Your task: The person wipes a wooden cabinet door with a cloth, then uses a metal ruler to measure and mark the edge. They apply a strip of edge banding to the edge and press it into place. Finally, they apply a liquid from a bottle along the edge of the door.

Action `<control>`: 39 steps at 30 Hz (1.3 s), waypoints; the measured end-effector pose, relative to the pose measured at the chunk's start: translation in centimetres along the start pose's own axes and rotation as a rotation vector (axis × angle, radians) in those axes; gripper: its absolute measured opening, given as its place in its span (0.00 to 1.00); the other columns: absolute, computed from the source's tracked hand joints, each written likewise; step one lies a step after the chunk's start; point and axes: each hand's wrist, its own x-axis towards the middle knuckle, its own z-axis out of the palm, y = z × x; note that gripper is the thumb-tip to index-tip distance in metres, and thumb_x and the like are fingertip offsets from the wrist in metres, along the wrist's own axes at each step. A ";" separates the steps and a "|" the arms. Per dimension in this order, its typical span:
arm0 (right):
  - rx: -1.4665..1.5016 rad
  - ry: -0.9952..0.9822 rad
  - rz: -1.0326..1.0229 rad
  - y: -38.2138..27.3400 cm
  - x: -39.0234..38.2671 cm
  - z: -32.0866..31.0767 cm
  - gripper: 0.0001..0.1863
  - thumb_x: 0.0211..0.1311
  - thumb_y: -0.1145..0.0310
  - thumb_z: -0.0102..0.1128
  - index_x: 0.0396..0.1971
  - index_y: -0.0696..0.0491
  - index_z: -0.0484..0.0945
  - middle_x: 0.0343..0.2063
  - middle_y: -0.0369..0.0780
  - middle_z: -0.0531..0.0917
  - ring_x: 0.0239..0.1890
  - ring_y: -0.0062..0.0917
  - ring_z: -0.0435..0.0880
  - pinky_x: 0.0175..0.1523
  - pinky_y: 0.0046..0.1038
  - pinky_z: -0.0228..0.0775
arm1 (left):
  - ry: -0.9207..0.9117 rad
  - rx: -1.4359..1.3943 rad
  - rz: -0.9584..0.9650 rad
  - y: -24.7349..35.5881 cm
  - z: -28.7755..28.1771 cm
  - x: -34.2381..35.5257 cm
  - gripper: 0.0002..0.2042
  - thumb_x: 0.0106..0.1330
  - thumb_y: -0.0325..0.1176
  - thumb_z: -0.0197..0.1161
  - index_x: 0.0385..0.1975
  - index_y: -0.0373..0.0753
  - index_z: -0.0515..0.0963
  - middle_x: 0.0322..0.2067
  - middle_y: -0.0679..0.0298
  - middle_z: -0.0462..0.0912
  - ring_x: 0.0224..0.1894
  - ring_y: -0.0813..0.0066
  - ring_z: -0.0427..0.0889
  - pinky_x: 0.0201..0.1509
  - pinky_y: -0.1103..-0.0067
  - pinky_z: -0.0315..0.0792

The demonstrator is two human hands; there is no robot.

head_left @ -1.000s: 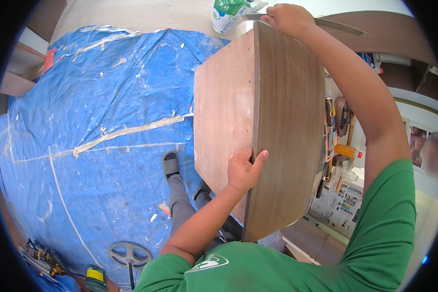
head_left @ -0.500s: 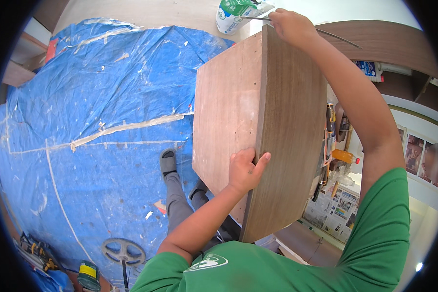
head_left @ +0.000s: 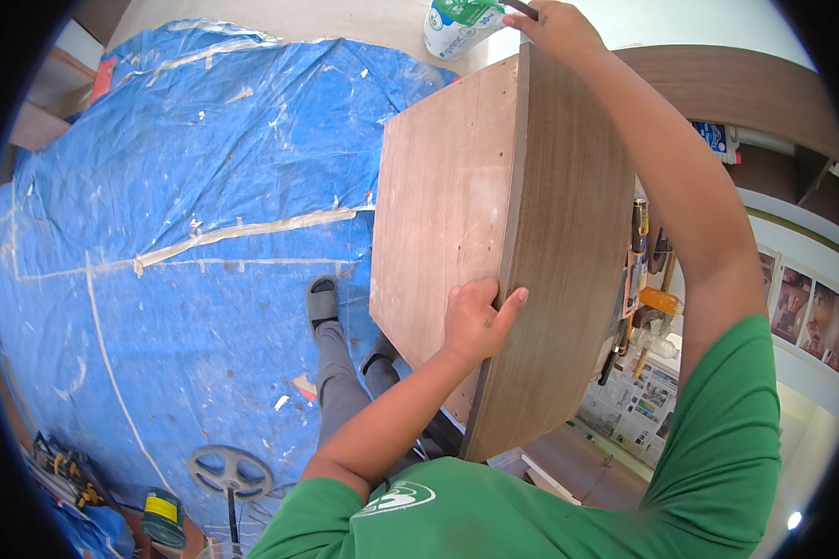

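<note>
A wooden cabinet stands in front of me, with a darker brown face and a paler side dotted with small holes. My left hand grips the edge between these two faces, thumb on the brown face and fingers on the pale side. Beyond the cabinet's far end, my right hand is closed around a thin dark strip. Only a short end of that strip shows at the top rim, and I cannot tell its exact kind.
Blue tarpaulin with taped seams covers the floor to the left. A white and green bag stands at the far end. Right of the cabinet are an orange bottle and newspaper. A grey wheel-shaped base and green tin lie lower left.
My right hand has moved slightly up with the strip, whose long length behind the hand no longer shows. My left hand keeps its grip on the cabinet edge. The view has shifted a little.
</note>
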 end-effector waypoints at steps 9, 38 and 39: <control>-0.493 -0.070 -0.578 9.0 -4.3 3.3 0.42 0.59 0.88 0.51 0.72 0.38 0.71 0.77 0.21 0.63 0.51 0.36 0.83 0.64 0.37 0.79 | -0.030 -0.022 0.008 0.1 0.3 0.0 0.29 0.66 0.50 0.70 0.15 0.33 0.65 0.15 0.46 0.67 0.18 0.48 0.70 0.25 0.60 0.61; -0.606 -0.070 -0.446 5.7 0.1 0.4 0.11 0.71 0.68 0.51 0.45 0.50 0.83 0.41 0.46 0.87 0.47 0.44 0.87 0.51 0.46 0.78 | -0.115 -0.016 -0.052 -0.2 0.0 -0.3 0.26 0.69 0.52 0.66 0.17 0.40 0.69 0.18 0.55 0.73 0.28 0.52 0.75 0.40 0.62 0.64; -0.623 -0.074 -0.434 5.5 0.2 0.3 0.10 0.71 0.67 0.53 0.44 0.51 0.82 0.42 0.45 0.87 0.47 0.43 0.86 0.52 0.45 0.78 | -0.115 -0.012 -0.052 -0.2 0.0 -0.3 0.25 0.69 0.52 0.66 0.17 0.40 0.69 0.18 0.55 0.73 0.28 0.52 0.75 0.40 0.62 0.64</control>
